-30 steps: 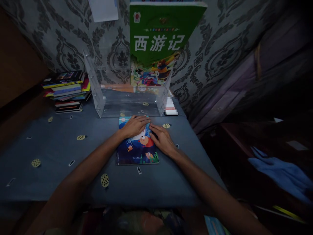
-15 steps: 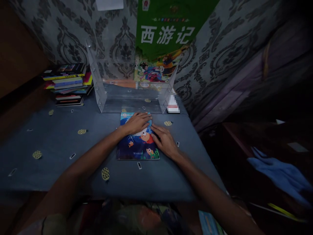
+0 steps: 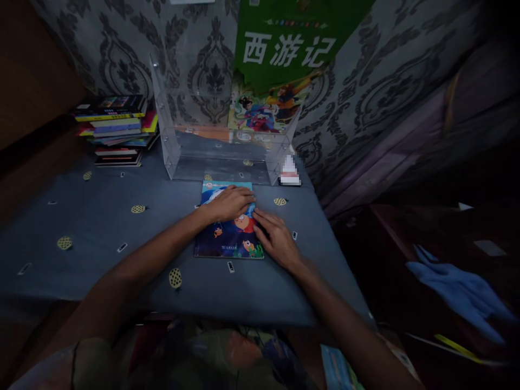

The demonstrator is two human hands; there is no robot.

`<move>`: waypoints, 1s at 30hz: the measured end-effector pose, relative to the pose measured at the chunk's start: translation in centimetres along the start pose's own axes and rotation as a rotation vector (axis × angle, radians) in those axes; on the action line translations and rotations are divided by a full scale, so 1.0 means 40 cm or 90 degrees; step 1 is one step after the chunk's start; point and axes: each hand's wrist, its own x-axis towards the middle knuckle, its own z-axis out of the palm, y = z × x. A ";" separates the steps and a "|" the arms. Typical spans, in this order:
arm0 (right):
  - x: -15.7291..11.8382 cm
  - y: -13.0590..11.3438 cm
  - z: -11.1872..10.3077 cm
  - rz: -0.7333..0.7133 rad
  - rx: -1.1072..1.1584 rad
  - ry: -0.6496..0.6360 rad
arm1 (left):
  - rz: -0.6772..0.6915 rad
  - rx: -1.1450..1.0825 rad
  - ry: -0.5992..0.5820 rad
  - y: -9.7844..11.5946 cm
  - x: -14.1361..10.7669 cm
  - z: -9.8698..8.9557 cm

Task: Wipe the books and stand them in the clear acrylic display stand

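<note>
A blue picture book (image 3: 227,244) with orange fish on its cover lies flat and closed on the table. My left hand (image 3: 232,203) rests across the upper part of the cover, fingers stretched toward the right edge and covering some of the artwork. Along the book's right edge sits my right hand (image 3: 278,235), its fingers extended and the tips touching the edge near my left fingers. Neither hand grips the book. Just behind it stands a clear acrylic book rack (image 3: 223,168), with a green book (image 3: 284,81) propped upright in its right half.
Several books form a stack (image 3: 117,130) at the table's back left. A white, partly blurred item (image 3: 290,172) stands right of the rack. The blue patterned tablecloth (image 3: 101,276) ends at a right edge; beyond it a blue cloth (image 3: 459,287) lies on a dark surface.
The camera view has shifted slightly. My left hand has slid a little to the right over the cover, its fingertips now at the book's right edge; my right hand stays beside the book.
</note>
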 end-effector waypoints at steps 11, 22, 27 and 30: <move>-0.069 -0.040 -0.023 -0.019 0.016 0.001 | 0.069 -0.096 -0.051 0.001 -0.030 -0.026; -0.081 -0.055 -0.029 -0.021 -0.001 -0.011 | 0.074 -0.031 -0.028 0.053 -0.047 -0.011; -0.120 -0.073 -0.037 -0.024 0.008 -0.020 | 0.110 -0.082 -0.080 0.036 -0.075 -0.026; -0.136 -0.078 -0.039 -0.028 0.015 -0.015 | 0.104 -0.092 -0.093 0.038 -0.086 -0.029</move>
